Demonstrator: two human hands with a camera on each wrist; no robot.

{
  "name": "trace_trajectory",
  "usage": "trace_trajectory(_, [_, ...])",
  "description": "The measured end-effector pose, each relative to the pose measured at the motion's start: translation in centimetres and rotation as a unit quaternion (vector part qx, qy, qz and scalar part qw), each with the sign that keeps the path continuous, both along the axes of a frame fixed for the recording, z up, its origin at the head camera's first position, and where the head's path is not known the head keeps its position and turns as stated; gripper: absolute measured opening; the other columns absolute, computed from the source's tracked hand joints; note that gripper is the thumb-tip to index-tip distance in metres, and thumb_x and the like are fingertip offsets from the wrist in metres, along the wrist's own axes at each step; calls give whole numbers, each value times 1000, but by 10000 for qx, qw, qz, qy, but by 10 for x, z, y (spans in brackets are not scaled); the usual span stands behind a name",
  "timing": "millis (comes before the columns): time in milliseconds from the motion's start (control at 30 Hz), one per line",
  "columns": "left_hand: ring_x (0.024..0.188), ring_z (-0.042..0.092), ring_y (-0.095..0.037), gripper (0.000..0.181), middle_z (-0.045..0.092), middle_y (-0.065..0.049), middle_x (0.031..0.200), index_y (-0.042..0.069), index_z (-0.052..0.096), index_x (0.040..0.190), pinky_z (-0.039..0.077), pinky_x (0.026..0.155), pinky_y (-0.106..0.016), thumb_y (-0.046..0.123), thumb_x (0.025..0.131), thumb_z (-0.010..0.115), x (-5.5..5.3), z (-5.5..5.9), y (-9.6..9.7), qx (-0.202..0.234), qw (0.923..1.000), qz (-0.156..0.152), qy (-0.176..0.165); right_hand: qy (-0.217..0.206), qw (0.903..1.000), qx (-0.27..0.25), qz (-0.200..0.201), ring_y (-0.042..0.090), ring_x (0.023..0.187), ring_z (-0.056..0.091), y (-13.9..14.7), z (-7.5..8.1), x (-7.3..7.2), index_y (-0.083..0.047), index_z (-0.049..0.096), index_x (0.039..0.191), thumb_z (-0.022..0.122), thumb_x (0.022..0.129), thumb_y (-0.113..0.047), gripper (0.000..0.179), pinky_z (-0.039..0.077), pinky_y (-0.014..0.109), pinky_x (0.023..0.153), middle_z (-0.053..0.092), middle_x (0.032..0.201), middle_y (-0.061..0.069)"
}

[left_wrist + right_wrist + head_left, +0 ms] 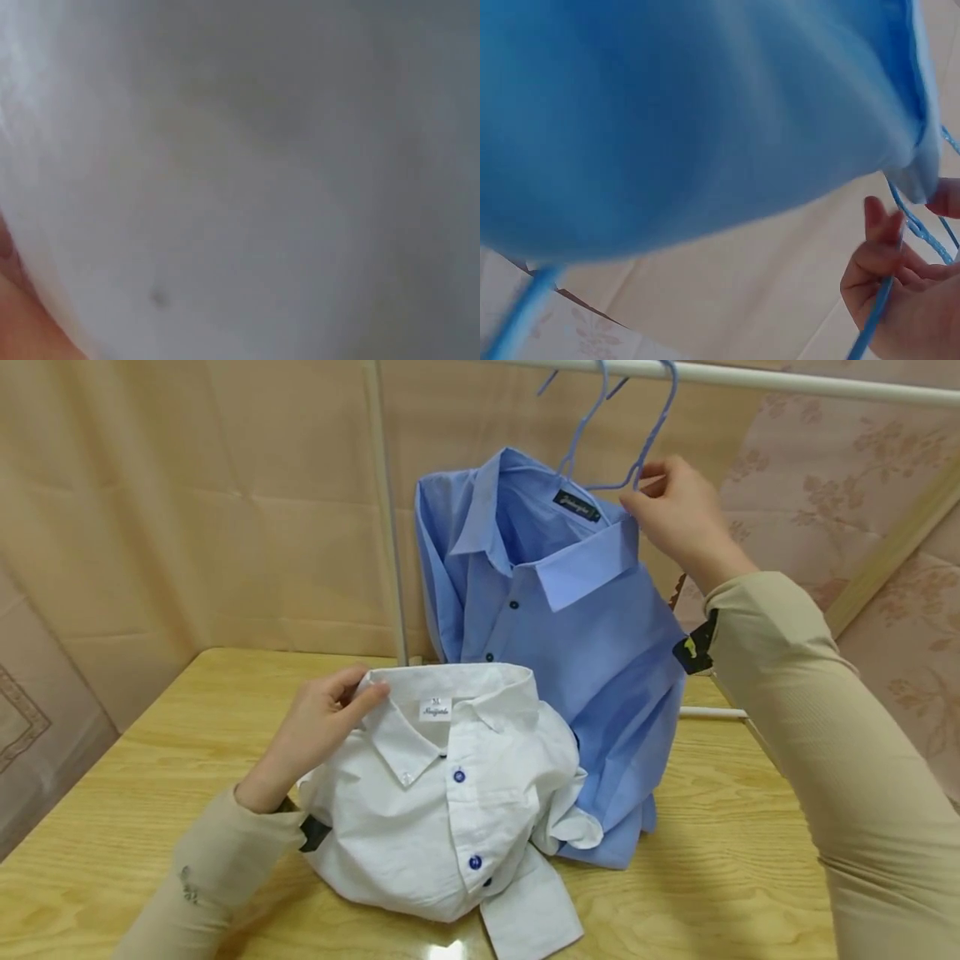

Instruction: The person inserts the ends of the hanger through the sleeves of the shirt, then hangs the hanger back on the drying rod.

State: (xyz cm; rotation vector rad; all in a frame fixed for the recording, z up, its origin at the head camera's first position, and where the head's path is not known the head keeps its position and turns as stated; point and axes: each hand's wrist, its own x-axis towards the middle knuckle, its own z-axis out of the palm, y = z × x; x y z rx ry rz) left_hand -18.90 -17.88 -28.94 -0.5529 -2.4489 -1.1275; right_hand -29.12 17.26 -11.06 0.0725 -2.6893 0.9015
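In the head view my left hand pinches the left side of the collar of a white button-up shirt, which lies bunched on the table. White cloth, blurred, fills most of the left wrist view. My right hand holds a blue hanger just below its hook, beside the collar of a blue button-up shirt. In the right wrist view the hanger's wire passes between the curled fingers, and the thumb is at the blue collar. A second blue hanger stands close by; its lower part is hidden by the shirt.
Both hanger hooks are at the white rail overhead. A white upright post rises behind the shirts, and a white base bar lies at the right. Beige cloth hangs behind the wooden table.
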Motion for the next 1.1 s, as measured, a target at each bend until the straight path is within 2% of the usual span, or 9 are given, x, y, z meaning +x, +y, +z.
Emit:
trace_trajectory(67, [52, 34, -12, 31, 35, -1, 58, 10, 44, 69, 28, 51, -24, 29, 91, 55, 0, -1, 0, 1, 10000, 0, -24, 54, 9999, 30, -116, 17, 98, 51, 0, 2, -2, -12, 34, 137, 42, 91, -40, 55, 41, 29, 81, 52, 117, 5])
trace_trajectory(133, [52, 35, -12, 30, 35, -1, 58, 11, 45, 70, 28, 51, -24, 29, 91, 55, 0, -1, 1, 16, 10000, -2, -54, 92, 9997, 24, -223, 11, 85, 49, 1, 3, -3, -12, 38, 135, 42, 91, -42, 53, 40, 26, 72, 51, 104, -2])
trace_trajectory(233, [52, 35, -12, 30, 35, -1, 58, 11, 45, 70, 28, 51, -24, 29, 91, 55, 0, -2, 1, 32, 10000, -7, -84, 153, 9992, 85, -351, 6, 75, 46, 3, 3, -4, -11, 44, 130, 40, 91, -45, 51, 39, 25, 67, 50, 92, -8])
trace_trajectory(433, [52, 35, -12, 29, 35, -1, 58, 10, 45, 70, 29, 51, -23, 28, 91, 55, -1, -3, 1, 44, 9999, -59, -81, 412, 9976, 283, -475, 8, 67, 44, 8, 3, -7, -8, 53, 122, 38, 92, -41, 47, 37, 26, 60, 49, 78, -12])
trace_trajectory(700, [53, 36, -13, 29, 35, -1, 58, 10, 46, 71, 29, 52, -23, 29, 91, 55, 0, -3, 1, 37, 9998, -77, -191, 849, 9924, 178, -877, 2, 63, 42, 16, 14, -3, -18, 61, 100, 43, 93, -35, 26, 34, 21, 60, 46, 63, -22])
trace_trajectory(800, [53, 36, -14, 30, 35, -2, 58, 10, 44, 70, 29, 52, -23, 29, 91, 55, 0, -4, 0, 59, 9997, -52, -249, 1038, 9909, -160, -842, -2, 57, 40, 18, 19, 2, -25, 53, 85, 42, 94, -29, 15, 34, 19, 57, 42, 57, -26])
trace_trajectory(900, [54, 36, -14, 31, 35, -1, 59, 10, 44, 70, 29, 52, -23, 29, 91, 55, 0, -4, 0, 60, 9996, -24, -267, 1058, 9889, -783, -691, -1, 56, 40, 22, 23, 8, -28, 48, 80, 42, 96, -22, 18, 33, 16, 54, 46, 59, -25])
trace_trajectory(1033, [54, 36, -15, 31, 35, -1, 59, 10, 44, 70, 29, 52, -23, 29, 91, 55, 0, -3, 0, 55, 9997, -20, -237, 940, 9794, -1730, -440, 2, 61, 42, 27, 23, 17, -27, 54, 84, 41, 96, -15, 21, 31, 15, 51, 52, 66, -17])
trace_trajectory(1100, [54, 36, -15, 31, 35, -1, 59, 10, 44, 70, 29, 52, -23, 29, 91, 55, -1, -3, 0, 49, 9998, -29, -212, 971, 9746, -1983, -368, 3, 62, 41, 29, 21, 23, -26, 55, 84, 42, 96, -15, 21, 29, 15, 50, 52, 69, -14])
